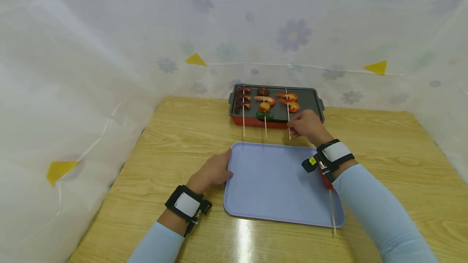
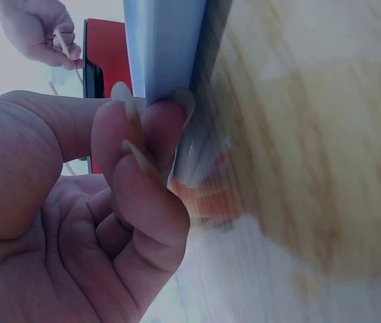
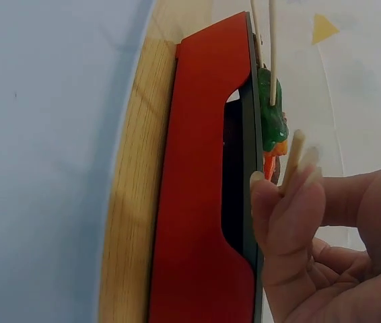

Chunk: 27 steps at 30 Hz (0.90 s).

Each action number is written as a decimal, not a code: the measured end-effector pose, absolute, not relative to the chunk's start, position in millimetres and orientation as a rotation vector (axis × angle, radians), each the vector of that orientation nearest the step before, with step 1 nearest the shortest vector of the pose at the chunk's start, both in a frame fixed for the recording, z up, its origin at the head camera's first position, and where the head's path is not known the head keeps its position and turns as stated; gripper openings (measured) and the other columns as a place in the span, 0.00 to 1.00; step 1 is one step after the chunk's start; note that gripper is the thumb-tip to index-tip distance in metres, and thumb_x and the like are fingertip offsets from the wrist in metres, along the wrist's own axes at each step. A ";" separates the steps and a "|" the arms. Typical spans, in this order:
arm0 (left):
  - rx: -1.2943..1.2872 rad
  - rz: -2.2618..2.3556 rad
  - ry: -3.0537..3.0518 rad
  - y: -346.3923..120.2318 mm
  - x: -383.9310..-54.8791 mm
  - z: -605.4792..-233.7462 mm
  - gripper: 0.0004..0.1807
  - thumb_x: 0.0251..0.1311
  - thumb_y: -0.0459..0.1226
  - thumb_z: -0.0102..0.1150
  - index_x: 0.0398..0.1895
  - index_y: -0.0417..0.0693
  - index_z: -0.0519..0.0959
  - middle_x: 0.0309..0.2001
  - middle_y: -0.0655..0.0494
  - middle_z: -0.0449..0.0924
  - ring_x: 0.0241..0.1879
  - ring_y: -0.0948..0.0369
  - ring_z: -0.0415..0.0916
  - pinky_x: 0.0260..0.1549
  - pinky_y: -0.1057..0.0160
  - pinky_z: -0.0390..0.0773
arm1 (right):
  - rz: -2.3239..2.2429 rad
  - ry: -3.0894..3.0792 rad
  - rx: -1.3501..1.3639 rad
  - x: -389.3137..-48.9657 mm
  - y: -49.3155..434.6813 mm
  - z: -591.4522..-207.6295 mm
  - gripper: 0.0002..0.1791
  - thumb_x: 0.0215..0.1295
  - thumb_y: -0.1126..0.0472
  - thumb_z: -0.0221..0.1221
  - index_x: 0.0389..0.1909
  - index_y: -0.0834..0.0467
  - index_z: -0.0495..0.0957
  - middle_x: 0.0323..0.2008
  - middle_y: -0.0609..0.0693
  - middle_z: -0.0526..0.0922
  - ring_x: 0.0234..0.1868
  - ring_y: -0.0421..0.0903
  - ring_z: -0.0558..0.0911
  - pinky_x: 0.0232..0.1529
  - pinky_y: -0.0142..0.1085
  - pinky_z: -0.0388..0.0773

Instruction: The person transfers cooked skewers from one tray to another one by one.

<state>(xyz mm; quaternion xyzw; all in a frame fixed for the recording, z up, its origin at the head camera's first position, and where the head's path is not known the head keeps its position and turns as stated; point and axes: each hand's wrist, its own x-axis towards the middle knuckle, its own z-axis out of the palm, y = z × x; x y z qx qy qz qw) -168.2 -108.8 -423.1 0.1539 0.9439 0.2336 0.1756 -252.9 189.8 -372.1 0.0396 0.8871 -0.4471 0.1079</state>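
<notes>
Step in hand: the right hand (image 1: 306, 126) pinches the stick end of the rightmost shrimp skewer (image 1: 288, 108), which lies on the grill plate (image 1: 310, 101).
Left hand (image 1: 215, 169): fingers curled round the left rim of the blue tray (image 1: 270, 182), steadying it on the wooden table (image 1: 175, 141).
Other skewers: two more rest on the grill (a mixed one (image 1: 265, 111) and a dark one (image 1: 243, 102)).
Next move, as I judge: lifting the skewer level and clearing the grill's near edge toward the tray.

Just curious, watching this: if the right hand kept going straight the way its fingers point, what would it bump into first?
The right hand, pinching the rightmost skewer, points away toward the grill pan. Going straight on, it would likely meet the pan's red front edge first, then the shrimp on that skewer, though depth is hard to judge.
</notes>
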 end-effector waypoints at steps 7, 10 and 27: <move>0.443 0.676 2.669 -109.0 -167.9 -423.1 0.44 0.57 0.33 0.60 0.76 0.32 0.53 0.61 0.35 0.76 0.30 0.58 0.80 0.36 0.60 0.80 | -1.347 2.621 0.137 -250.1 188.8 -375.8 0.16 0.67 0.63 0.55 0.40 0.74 0.82 0.16 0.43 0.80 0.22 0.39 0.80 0.29 0.31 0.83; 0.451 0.674 2.672 -108.8 -167.6 -423.5 0.44 0.57 0.33 0.60 0.76 0.31 0.54 0.60 0.35 0.77 0.29 0.58 0.80 0.35 0.59 0.80 | -1.367 2.612 0.140 -248.9 190.3 -373.9 0.16 0.67 0.64 0.53 0.41 0.75 0.81 0.19 0.46 0.82 0.23 0.39 0.80 0.28 0.29 0.82; 0.430 0.691 2.658 -107.6 -167.7 -422.9 0.44 0.58 0.33 0.59 0.76 0.32 0.52 0.58 0.35 0.78 0.19 0.62 0.76 0.27 0.63 0.79 | -1.249 2.705 0.050 -221.7 211.0 -353.4 0.15 0.65 0.61 0.53 0.28 0.68 0.81 0.18 0.47 0.80 0.24 0.45 0.81 0.31 0.36 0.83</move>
